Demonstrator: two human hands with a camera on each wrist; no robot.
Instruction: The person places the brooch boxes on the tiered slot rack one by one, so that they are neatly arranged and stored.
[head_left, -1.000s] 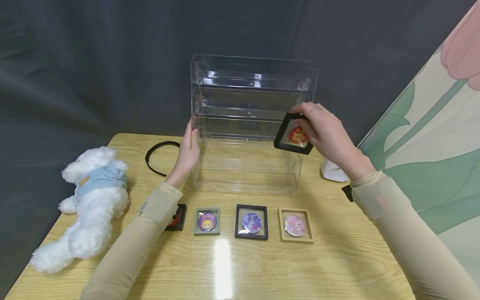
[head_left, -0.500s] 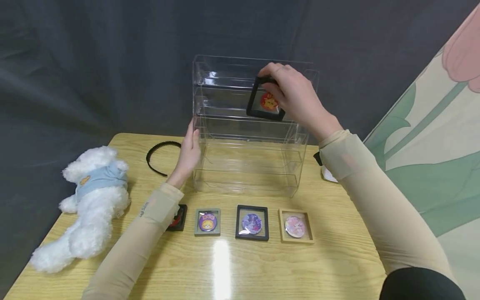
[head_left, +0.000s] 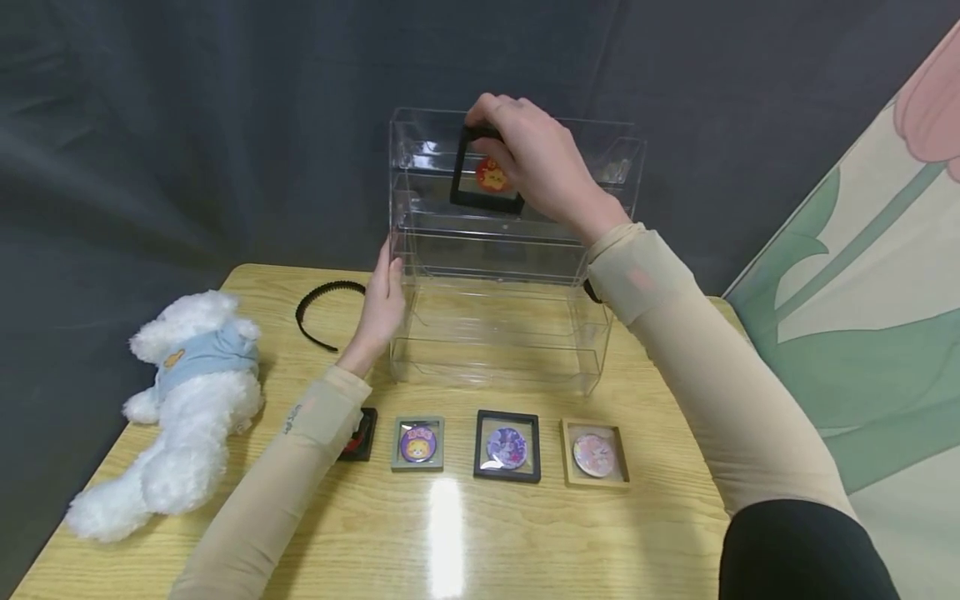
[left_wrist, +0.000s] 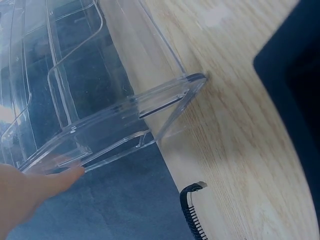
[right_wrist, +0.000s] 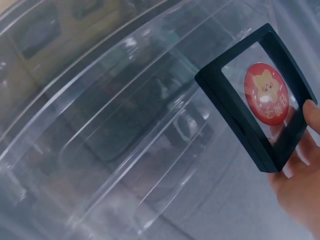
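Observation:
My right hand [head_left: 536,158] pinches a black square display frame [head_left: 487,202] by its top edge, in front of the upper tiers of a clear acrylic display rack [head_left: 498,337]. Inside the frame is a round red badge [right_wrist: 266,94] with a yellow star-shaped character, tilted in the right wrist view. My left hand [head_left: 381,312] holds the rack's left side, thumb and fingers at the edge of the clear panel [left_wrist: 115,112]. On the table in front of the rack lie a green frame [head_left: 417,467], a black frame [head_left: 507,477] and a tan frame [head_left: 596,481], each with a round badge.
Another dark frame [head_left: 365,442] is partly hidden by my left forearm. A white plush toy [head_left: 195,417] in a blue shirt lies on the table's [head_left: 555,550] left. A black toothed headband [head_left: 303,308] rests behind my left hand. A dark curtain [head_left: 300,125] hangs behind.
My right hand has carried the black frame up and to the left, from the rack's right side to before its upper tiers. My left hand has stayed at the rack's left side.

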